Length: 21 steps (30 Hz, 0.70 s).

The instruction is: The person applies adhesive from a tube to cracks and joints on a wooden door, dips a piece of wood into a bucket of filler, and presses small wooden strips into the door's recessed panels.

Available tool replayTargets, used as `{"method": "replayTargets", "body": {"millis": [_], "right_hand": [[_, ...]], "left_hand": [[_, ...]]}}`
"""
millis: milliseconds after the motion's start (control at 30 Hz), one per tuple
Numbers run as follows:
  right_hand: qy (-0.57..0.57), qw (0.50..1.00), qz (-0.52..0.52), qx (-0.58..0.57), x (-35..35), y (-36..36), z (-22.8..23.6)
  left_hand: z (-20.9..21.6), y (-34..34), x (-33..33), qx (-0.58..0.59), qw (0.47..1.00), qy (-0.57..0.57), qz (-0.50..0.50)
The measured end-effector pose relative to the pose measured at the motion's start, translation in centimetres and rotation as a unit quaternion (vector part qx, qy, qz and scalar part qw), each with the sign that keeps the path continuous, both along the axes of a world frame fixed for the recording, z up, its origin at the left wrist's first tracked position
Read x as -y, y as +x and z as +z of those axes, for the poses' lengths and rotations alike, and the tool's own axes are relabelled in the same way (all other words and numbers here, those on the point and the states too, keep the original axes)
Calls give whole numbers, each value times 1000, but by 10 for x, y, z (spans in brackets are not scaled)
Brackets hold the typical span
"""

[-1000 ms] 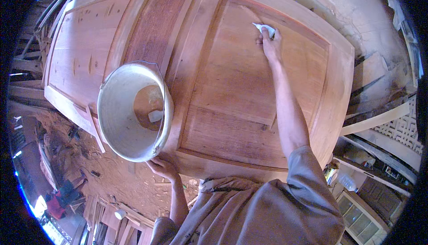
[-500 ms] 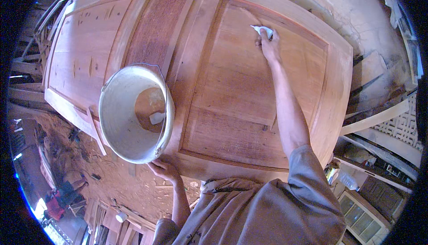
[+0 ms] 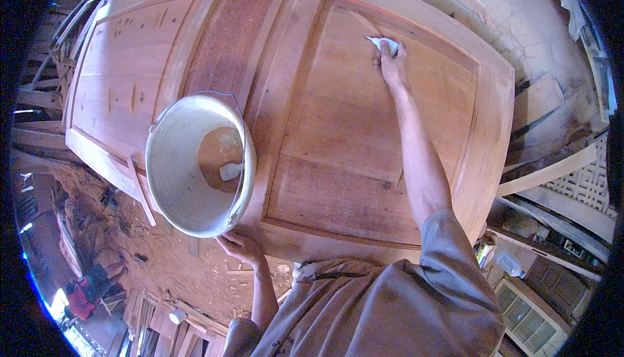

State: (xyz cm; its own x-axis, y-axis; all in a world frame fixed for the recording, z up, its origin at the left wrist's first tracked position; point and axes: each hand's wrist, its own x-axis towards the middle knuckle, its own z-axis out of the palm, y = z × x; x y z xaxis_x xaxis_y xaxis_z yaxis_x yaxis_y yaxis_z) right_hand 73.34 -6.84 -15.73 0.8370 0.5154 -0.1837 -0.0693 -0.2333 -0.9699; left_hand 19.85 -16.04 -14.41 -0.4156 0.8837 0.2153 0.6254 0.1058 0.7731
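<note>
My right hand (image 3: 393, 63) is closed round a small white squeeze bottle (image 3: 385, 45) with a pointed nozzle. It is over the far part of a panel in the large wooden door (image 3: 354, 129), and the nozzle points left. A whitish bucket (image 3: 156, 181) with a wire handle stands at the door's near edge, left of centre. Inside it, at the bottom, are brown stuff and a pale block-like piece (image 3: 229, 171). My left hand (image 3: 242, 250) is just under the bucket's near rim; its fingertips are partly hidden there, so I cannot tell whether they grip the bucket.
A thin wooden strip (image 3: 141, 191) leans at the door's near left edge. Brown ground (image 3: 146, 256) strewn with scraps lies below. Wood pieces (image 3: 159, 324) are stacked at the lower left, where a person in red (image 3: 79, 298) sits. A clear plastic bottle (image 3: 509, 264) and a framed window (image 3: 530, 311) are at the right.
Almost nothing differs. The whole view has shifted very slightly, and both hands, the bottle and the bucket keep their places on or beside the door.
</note>
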Motion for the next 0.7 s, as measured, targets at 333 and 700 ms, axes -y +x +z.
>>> {"method": "replayTargets", "body": {"millis": [333,700], "right_hand": [[2,998,-40,38,6,10,-16],[190,949,-73,-242,87,-10,29]], "left_hand": [[-16,-10,-1,36,999,0,-12],[5,3,0,25,999,-13,-34]]}}
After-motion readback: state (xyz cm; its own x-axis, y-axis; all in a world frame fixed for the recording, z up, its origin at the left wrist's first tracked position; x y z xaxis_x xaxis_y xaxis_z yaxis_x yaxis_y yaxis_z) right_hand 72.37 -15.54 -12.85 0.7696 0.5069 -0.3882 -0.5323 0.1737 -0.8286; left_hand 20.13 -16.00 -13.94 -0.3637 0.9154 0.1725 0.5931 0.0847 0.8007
